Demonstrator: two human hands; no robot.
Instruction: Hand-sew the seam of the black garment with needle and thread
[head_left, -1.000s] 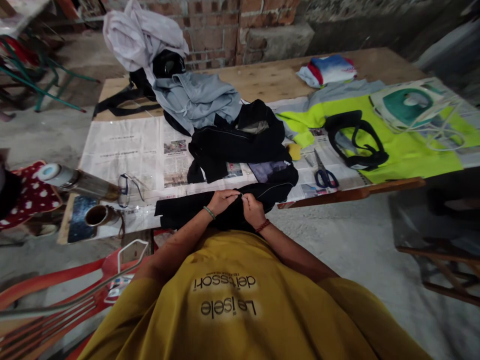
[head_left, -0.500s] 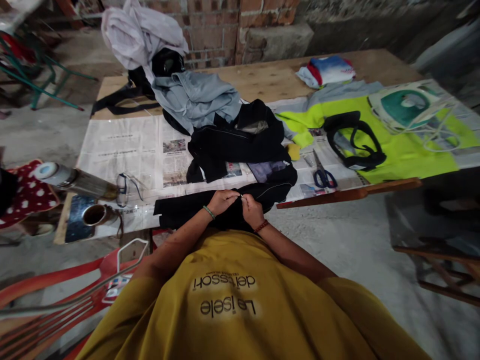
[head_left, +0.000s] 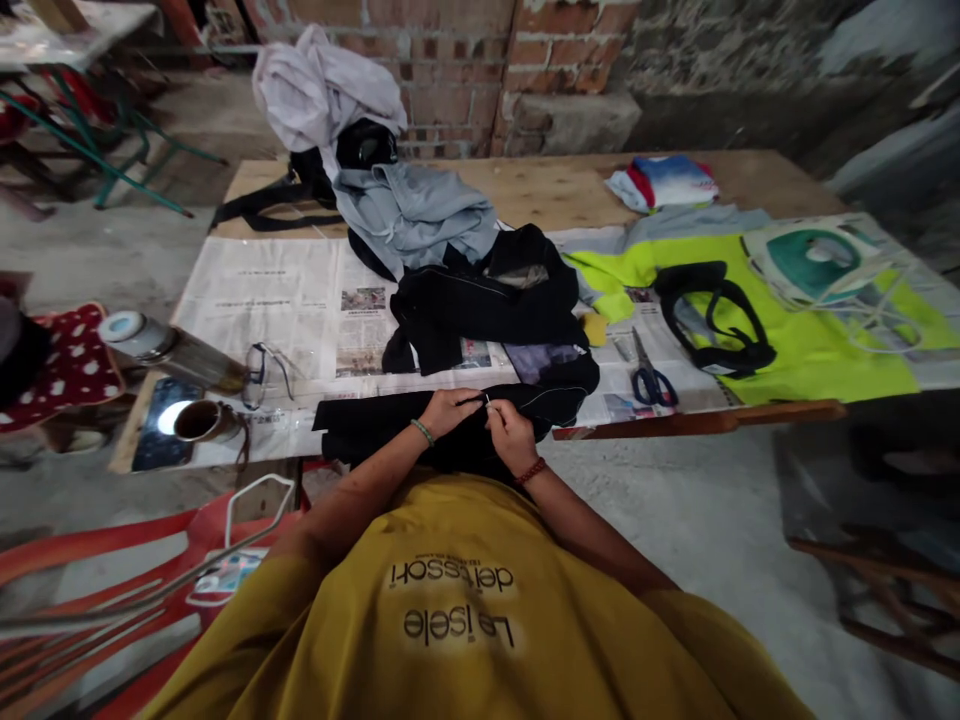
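Along the table's near edge lies a black garment (head_left: 379, 412), drawn up against my body. My left hand (head_left: 448, 412), with a green bead bracelet, is closed in a pinch on its cloth. Just to the right, my right hand (head_left: 511, 438), wearing a dark red bracelet, is closed with thumb and forefinger together. A thin bright sliver that looks like a needle (head_left: 488, 400) shows at its fingertips. My two hands are a small gap apart. More of the black clothing (head_left: 480, 312) lies bunched ahead of them, and blue-handled scissors (head_left: 651, 382) rest to the right.
Newspaper (head_left: 262, 290) covers much of the wooden table (head_left: 555, 185). At left stand a flask (head_left: 180, 355), glasses (head_left: 266, 378) and a mug (head_left: 202, 422). Grey clothing (head_left: 427, 205) is heaped behind. An iron (head_left: 814, 262) and black strap (head_left: 712, 350) lie on yellow-green cloth (head_left: 825, 350).
My right hand has drawn slightly away from my left, and the bright sliver shows more plainly between them. The left hand keeps its pinch. The camera view has tilted up a little.
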